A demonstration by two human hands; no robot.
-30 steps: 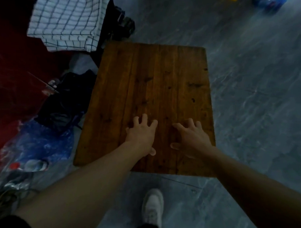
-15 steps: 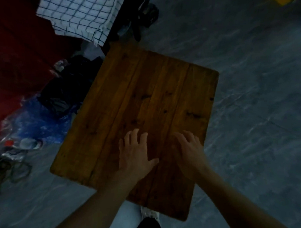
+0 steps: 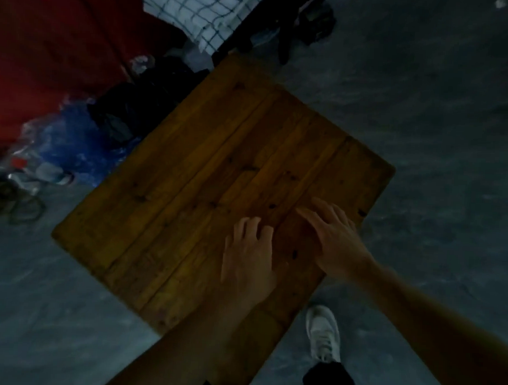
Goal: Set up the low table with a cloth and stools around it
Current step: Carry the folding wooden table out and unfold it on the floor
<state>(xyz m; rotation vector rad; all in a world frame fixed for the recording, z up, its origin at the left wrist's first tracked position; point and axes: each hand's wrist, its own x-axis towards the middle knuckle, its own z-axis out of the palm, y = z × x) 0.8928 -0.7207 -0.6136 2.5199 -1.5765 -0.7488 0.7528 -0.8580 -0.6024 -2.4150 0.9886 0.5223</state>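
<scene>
Two hands lie flat on the wooden surface (image 3: 207, 173), palms down, fingers spread, holding nothing. Left hand (image 3: 249, 257) sits near the surface's near end, fingers slightly bent at the tips. Right hand (image 3: 336, 241) is just beside it, closer to the right edge, fingers pointing toward the far left. Both forearms reach in from the bottom. Surface is bare planks, sits skewed in view, far corner pointing up toward a checked cloth (image 3: 195, 14) that hangs off something dark at the top, apart from the surface. Red fabric (image 3: 50, 55) fills the top left. Black bag (image 3: 140, 102) and blue plastic bag (image 3: 67, 145) lie on the floor by the surface's left side, touching or nearly, cannot tell. White shoe (image 3: 322, 333) stands on grey floor (image 3: 436, 141) just beside the near right edge. Dim, blurry shot.
</scene>
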